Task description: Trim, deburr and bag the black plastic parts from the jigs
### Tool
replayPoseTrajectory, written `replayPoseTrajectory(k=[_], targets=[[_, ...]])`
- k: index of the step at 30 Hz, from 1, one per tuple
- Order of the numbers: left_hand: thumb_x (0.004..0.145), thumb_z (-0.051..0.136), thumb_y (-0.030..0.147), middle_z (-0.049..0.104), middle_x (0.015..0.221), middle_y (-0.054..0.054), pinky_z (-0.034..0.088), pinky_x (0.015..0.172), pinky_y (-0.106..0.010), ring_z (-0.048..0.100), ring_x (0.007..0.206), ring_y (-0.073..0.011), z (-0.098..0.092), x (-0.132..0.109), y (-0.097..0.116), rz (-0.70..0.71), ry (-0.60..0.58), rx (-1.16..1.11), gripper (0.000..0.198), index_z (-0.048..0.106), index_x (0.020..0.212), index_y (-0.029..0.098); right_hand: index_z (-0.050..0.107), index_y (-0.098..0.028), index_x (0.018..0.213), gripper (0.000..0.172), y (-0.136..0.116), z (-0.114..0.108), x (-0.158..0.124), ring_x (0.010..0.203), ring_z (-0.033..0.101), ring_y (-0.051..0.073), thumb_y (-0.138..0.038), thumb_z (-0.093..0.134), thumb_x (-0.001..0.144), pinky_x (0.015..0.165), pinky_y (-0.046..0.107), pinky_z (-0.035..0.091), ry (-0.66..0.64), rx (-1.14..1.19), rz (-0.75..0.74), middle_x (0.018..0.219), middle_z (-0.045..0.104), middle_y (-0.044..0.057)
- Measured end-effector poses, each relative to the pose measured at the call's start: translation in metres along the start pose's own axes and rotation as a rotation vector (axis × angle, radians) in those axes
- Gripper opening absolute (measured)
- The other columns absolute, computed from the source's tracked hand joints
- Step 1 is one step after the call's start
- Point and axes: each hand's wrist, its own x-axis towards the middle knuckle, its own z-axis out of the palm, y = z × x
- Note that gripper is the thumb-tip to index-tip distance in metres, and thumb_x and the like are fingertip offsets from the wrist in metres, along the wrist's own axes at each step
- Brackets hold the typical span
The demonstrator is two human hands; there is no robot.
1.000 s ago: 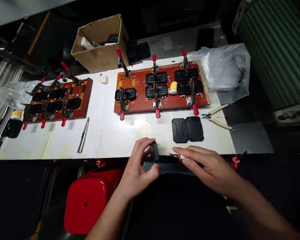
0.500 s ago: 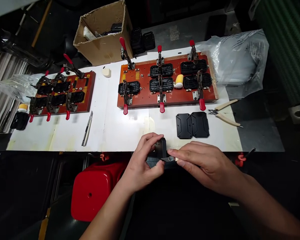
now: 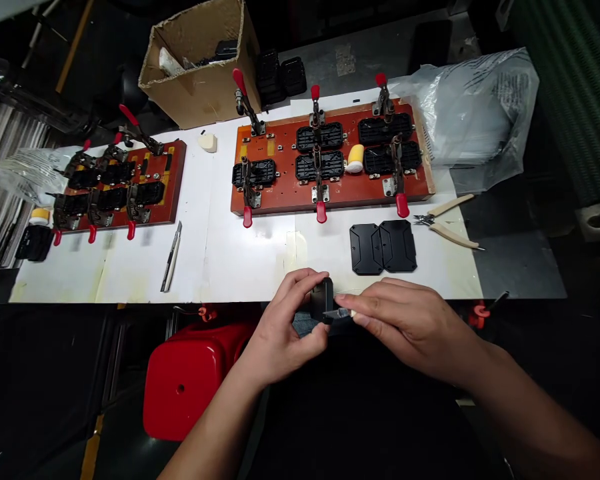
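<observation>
Between the fingers and thumb of my left hand (image 3: 293, 327) is a black plastic case part (image 3: 322, 301), held on edge just in front of the table. My right hand (image 3: 405, 323) is closed around a knife (image 3: 339, 313), whose handle is mostly hidden by the fingers. Its short blade points left and meets the near edge of the black part. Two similar flat black covers (image 3: 383, 247) lie side by side on the white table top beyond my right hand.
A red-brown clamp fixture (image 3: 287, 193) holds black parts; another fixture (image 3: 177, 180) stands left. Cream-handled nippers (image 3: 453, 233), a utility knife (image 3: 171, 259), a cardboard box (image 3: 200, 97) and a plastic bag (image 3: 480, 120) are on the table. A red stool (image 3: 183, 387) stands below.
The knife blade has shifted slightly up along the black part's edge and tilted a little. My left hand keeps its grip. The whole view has moved slightly.
</observation>
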Motion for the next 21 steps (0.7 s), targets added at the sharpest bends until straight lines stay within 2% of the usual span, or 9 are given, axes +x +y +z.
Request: replayPoseTrajectory(k=[4, 7, 9, 12, 14, 16, 17, 19, 21], targets=[[0.085, 0.065, 0.006, 0.047, 0.150, -0.011, 0.050, 0.120, -0.050, 0.048, 0.144, -0.0314, 0.001, -0.004, 0.008, 0.010, -0.105, -0.046, 0.073, 0.052, 0.152, 0.034, 0.070, -0.030, 0.139, 0.037, 0.022, -0.004, 0.006, 0.099, 0.073, 0.024, -0.035, 0.050, 0.109, 0.087, 0.038, 0.057, 0.095, -0.191, 0.282, 0.112, 0.079, 0.006], [0.083, 0.064, 0.004, 0.047, 0.149, -0.011, 0.051, 0.118, -0.048, 0.048, 0.143, -0.0306, 0.004, -0.005, 0.013, 0.004, -0.133, -0.111, 0.076, 0.053, 0.152, 0.034, 0.069, -0.031, 0.139, 0.037, 0.029, -0.009, 0.010, 0.110, 0.072, 0.026, -0.040, 0.049, 0.109, 0.094, 0.038, 0.057, 0.127, -0.118, 0.394, 0.125, 0.077, 0.005], [0.082, 0.064, 0.004, 0.048, 0.148, -0.010, 0.053, 0.116, -0.046, 0.048, 0.143, -0.0305, 0.006, -0.006, 0.015, 0.005, -0.127, -0.142, 0.076, 0.054, 0.151, 0.034, 0.072, -0.030, 0.130, 0.033, 0.023, -0.011, 0.010, 0.107, 0.072, 0.024, -0.044, 0.050, 0.108, 0.091, 0.035, 0.056, 0.105, -0.002, 0.415, 0.120, 0.077, 0.004], [0.086, 0.067, 0.009, 0.052, 0.147, -0.010, 0.054, 0.114, -0.046, 0.052, 0.142, -0.0311, 0.010, -0.004, 0.012, -0.012, -0.077, -0.227, 0.068, 0.056, 0.147, 0.034, 0.069, -0.026, 0.102, 0.022, 0.009, -0.006, 0.007, 0.080, 0.065, 0.017, -0.047, 0.060, 0.104, 0.071, 0.027, 0.053, 0.024, 0.181, 0.416, 0.095, 0.072, 0.001], [0.091, 0.071, 0.019, 0.057, 0.143, -0.010, 0.055, 0.112, -0.047, 0.058, 0.137, -0.0310, 0.014, -0.002, 0.009, -0.058, 0.016, -0.377, 0.066, 0.049, 0.151, 0.036, 0.063, -0.025, 0.101, 0.021, 0.000, 0.002, 0.004, 0.072, 0.057, 0.013, -0.044, 0.073, 0.096, 0.065, 0.025, 0.051, -0.017, 0.308, 0.338, 0.101, 0.068, 0.001], [0.096, 0.069, 0.035, 0.061, 0.139, -0.010, 0.058, 0.107, -0.049, 0.065, 0.130, -0.0312, 0.018, 0.001, 0.006, -0.145, 0.096, -0.549, 0.070, 0.037, 0.158, 0.037, 0.063, -0.026, 0.112, 0.032, -0.004, 0.014, 0.001, 0.077, 0.059, 0.013, -0.039, 0.081, 0.090, 0.068, 0.025, 0.054, -0.023, 0.392, 0.218, 0.119, 0.066, 0.004], [0.099, 0.064, 0.042, 0.062, 0.138, -0.012, 0.060, 0.103, -0.050, 0.068, 0.126, -0.0318, 0.020, 0.002, 0.004, -0.205, 0.113, -0.612, 0.069, 0.031, 0.160, 0.036, 0.063, -0.026, 0.116, 0.035, -0.005, 0.020, 0.001, 0.083, 0.062, 0.014, -0.038, 0.082, 0.089, 0.073, 0.026, 0.055, 0.002, 0.409, 0.161, 0.124, 0.065, 0.005], [0.106, 0.047, 0.052, 0.061, 0.141, -0.015, 0.063, 0.097, -0.052, 0.071, 0.122, -0.0326, 0.022, 0.005, 0.003, -0.309, 0.135, -0.620, 0.062, 0.027, 0.162, 0.034, 0.067, -0.026, 0.114, 0.029, -0.006, 0.030, 0.001, 0.094, 0.067, 0.018, -0.039, 0.079, 0.092, 0.080, 0.029, 0.057, 0.116, 0.401, 0.127, 0.121, 0.069, 0.007], [0.106, 0.048, 0.053, 0.049, 0.157, -0.016, 0.060, 0.104, -0.054, 0.063, 0.135, -0.0343, 0.019, 0.006, 0.002, -0.287, 0.202, -0.387, 0.063, 0.026, 0.163, 0.035, 0.069, -0.025, 0.104, 0.022, -0.007, 0.036, 0.003, 0.086, 0.068, 0.019, -0.044, 0.074, 0.095, 0.075, 0.030, 0.055, 0.255, 0.370, 0.260, 0.101, 0.073, 0.004]])
